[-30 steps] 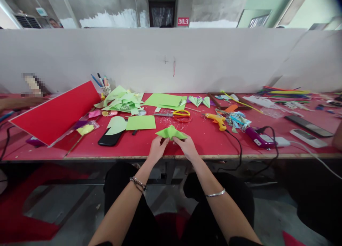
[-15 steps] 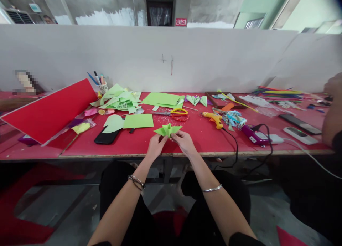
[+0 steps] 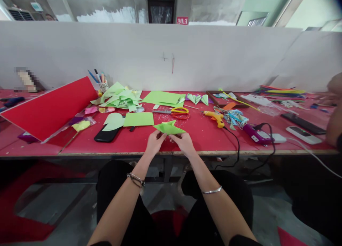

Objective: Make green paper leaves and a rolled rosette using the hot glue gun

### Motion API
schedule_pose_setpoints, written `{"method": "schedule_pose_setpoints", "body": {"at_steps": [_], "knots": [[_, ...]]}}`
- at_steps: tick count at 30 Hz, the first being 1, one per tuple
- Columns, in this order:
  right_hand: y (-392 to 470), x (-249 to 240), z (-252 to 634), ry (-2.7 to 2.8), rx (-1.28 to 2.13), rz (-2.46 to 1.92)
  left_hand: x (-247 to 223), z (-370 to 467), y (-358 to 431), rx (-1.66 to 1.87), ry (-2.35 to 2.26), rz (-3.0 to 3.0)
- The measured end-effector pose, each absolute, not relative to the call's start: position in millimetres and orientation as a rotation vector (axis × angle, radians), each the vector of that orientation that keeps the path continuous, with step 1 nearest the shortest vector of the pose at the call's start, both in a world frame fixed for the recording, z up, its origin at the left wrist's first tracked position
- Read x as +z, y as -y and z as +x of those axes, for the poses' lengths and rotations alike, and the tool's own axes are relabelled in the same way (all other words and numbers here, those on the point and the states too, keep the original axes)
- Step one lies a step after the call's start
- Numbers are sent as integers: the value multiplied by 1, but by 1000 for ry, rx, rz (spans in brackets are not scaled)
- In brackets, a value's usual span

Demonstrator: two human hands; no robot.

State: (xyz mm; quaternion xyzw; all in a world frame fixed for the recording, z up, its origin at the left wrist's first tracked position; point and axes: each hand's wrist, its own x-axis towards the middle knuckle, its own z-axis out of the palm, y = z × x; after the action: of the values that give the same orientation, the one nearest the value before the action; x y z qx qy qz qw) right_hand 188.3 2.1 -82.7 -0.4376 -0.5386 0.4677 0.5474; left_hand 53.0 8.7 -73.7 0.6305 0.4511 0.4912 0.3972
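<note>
A folded piece of green paper (image 3: 169,127) with pointed ends is held between my two hands, just over the near part of the red table. My left hand (image 3: 155,142) pinches its lower edge on the left, thumb and fingers closed. On the right, my right hand (image 3: 184,142) grips the same lower edge the same way. Beyond the paper lie scissors with yellow and red handles (image 3: 180,112). A flat green sheet (image 3: 139,119) sits to the left, beside a pale green cut-out (image 3: 113,122) resting on a black phone (image 3: 107,134).
A yellow glue gun (image 3: 215,117) with a cord lies to the right, near a purple power block (image 3: 256,134). Paper scraps (image 3: 123,98) and a red board (image 3: 53,108) are on the left. Another person's arm (image 3: 335,110) is at the right edge.
Between my hands, the green paper has turned or flattened: its raised middle folds now look like one broad, boat-like face with a small point. Both hands stay nearly in place.
</note>
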Motion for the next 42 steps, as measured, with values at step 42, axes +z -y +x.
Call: {"method": "schedule_pose_setpoints", "body": {"at_steps": [42], "knots": [[-3,-85,190,1319,924,-984,-73,54,-4,1056,-906,1644]]}}
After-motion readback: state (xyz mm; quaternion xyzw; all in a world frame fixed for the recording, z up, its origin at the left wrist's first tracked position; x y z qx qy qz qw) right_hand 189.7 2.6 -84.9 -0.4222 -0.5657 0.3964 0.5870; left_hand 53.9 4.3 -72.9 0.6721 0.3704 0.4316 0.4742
